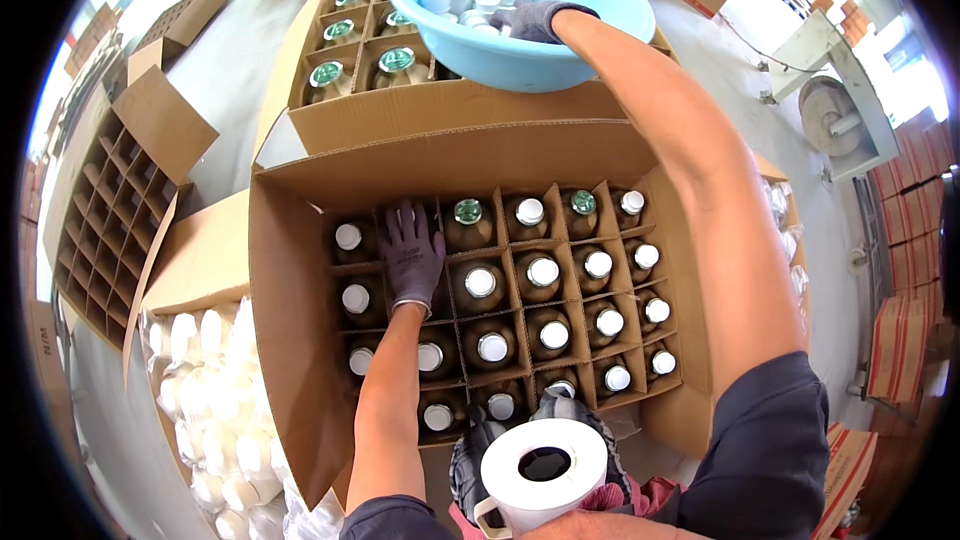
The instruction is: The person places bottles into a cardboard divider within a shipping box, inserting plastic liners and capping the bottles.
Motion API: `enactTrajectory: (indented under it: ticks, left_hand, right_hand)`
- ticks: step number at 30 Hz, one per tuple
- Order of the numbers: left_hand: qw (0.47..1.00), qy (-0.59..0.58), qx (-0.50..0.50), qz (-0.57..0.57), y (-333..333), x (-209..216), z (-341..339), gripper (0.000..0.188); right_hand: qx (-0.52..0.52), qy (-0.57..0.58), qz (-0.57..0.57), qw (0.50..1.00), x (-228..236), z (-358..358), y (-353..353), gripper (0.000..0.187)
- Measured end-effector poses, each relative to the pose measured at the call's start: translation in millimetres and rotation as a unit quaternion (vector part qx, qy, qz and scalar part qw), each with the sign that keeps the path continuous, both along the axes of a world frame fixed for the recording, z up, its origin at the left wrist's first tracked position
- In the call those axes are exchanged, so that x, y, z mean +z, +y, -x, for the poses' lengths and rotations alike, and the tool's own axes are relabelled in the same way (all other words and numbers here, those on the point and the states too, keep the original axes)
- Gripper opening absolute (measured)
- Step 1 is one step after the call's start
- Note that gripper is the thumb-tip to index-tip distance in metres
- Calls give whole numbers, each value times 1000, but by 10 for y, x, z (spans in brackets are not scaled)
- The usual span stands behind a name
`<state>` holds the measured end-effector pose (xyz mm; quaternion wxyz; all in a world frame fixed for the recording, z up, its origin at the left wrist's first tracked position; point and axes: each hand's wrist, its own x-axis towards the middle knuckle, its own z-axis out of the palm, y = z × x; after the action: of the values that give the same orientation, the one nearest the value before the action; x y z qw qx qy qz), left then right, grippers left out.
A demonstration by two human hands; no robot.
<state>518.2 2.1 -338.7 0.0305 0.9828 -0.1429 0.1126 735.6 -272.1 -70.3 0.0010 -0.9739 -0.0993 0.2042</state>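
Note:
A cardboard carton (440, 145) with dividers stands before me, full of brown bottles. Most of them wear white caps (491, 347); two in the far row show green tops (467, 211). My left hand (412, 252), in a grey-purple glove, lies over the far left cells with its fingers spread, covering whatever is under it. My right hand (535, 22), also gloved, reaches into a light blue basin (520, 65) that holds a heap of loose white caps (470, 0). Its fingers are partly hidden among the caps.
Behind, another carton (400, 100) of green-topped bottles stands under the basin. At left are a divided carton (110, 210) and many white bottles (225, 420). A white round object with a dark hole (560, 440) is close to me. Cartons (900, 345) are stacked right.

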Motion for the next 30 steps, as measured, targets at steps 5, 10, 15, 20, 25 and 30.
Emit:
enactTrajectory:
  ticks: [5,10,15,20,25,30]
  left_hand:
    - [1000,-25,2,11,14,12,0,58]
    - [999,-32,1,24,-15,-23,29,58]
    - [1000,7,8,9,24,55,-53,59]
    - [1000,6,9,14,31,-45,-58,62]
    - [1000,6,-7,30,-19,-96,-133,67]
    - [1000,-3,11,7,79,-141,-111,63]
  right_hand:
    - [6,26,-21,999,4,-9,5,63]
    - [-153,-104,-257,948,720,726,319,54]
    - [9,-208,-476,854,536,2333,537,35]
    - [29,-123,-361,924,-1490,2494,810,42]
    - [-57,-52,-303,950,-2272,2088,872,60]
    - [-31,-24,-285,958,-2169,2172,775,70]
